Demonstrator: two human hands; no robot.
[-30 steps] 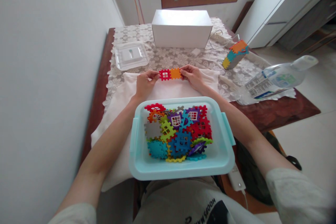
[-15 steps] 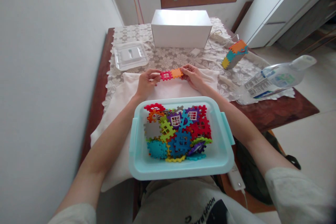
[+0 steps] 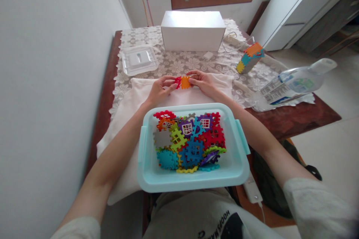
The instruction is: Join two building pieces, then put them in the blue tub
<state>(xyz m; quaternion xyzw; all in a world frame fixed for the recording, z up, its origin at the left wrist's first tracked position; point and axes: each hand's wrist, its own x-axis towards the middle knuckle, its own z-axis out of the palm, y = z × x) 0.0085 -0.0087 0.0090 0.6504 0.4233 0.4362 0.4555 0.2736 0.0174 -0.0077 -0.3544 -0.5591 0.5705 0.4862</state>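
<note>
My left hand (image 3: 162, 89) is closed on a red window-shaped building tile (image 3: 178, 81), most of it hidden behind the fingers. An orange square building tile (image 3: 185, 82) is pinched by my right hand (image 3: 203, 82) at its right edge. The two tiles meet edge to edge, the red one turned at an angle; whether their teeth interlock I cannot tell. Both hands are over a white cloth (image 3: 134, 119). Nearer to me stands a light-blue plastic bin (image 3: 193, 185) filled with toothed tiles (image 3: 195, 151) in many colours.
A white box (image 3: 193, 37) stands at the back of the table. To its left lies a clear plastic lid (image 3: 140, 61). At right are a block built of tiles (image 3: 250, 58) and a large clear bottle (image 3: 294, 82) lying tilted. A white power strip (image 3: 253, 192) is beside the bin.
My hands have come closer together. The red tile has turned and is now largely behind my left fingers, while the orange tile has shifted slightly left and faces the camera more squarely.
</note>
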